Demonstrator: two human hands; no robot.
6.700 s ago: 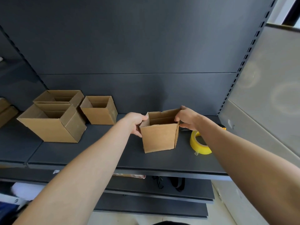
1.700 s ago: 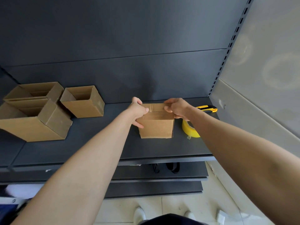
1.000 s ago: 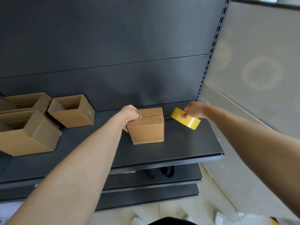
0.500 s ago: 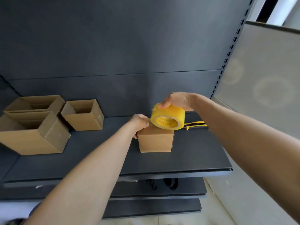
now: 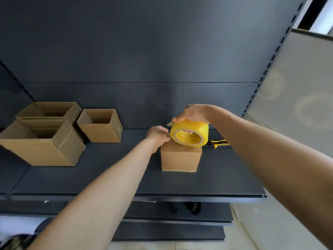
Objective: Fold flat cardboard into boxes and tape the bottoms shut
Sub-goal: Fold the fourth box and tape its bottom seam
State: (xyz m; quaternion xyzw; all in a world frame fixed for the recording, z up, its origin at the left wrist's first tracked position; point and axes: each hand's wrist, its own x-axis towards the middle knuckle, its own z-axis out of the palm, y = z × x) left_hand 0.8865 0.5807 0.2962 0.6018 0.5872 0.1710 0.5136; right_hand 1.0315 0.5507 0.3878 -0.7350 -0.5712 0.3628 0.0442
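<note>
Tape roll [image 5: 189,135] over the closed small box [image 5: 181,157], in the middle of the shelf [image 5: 108,177]
The right hand [image 5: 191,113] grasps the roll from above; the left hand [image 5: 158,135] rests curled on the box's 10 o'clock corner, and I cannot tell its grip. If the flaps spring apart, tape may land crooked. Three open boxes [image 5: 100,132] at 9 o'clock look empty.
</note>
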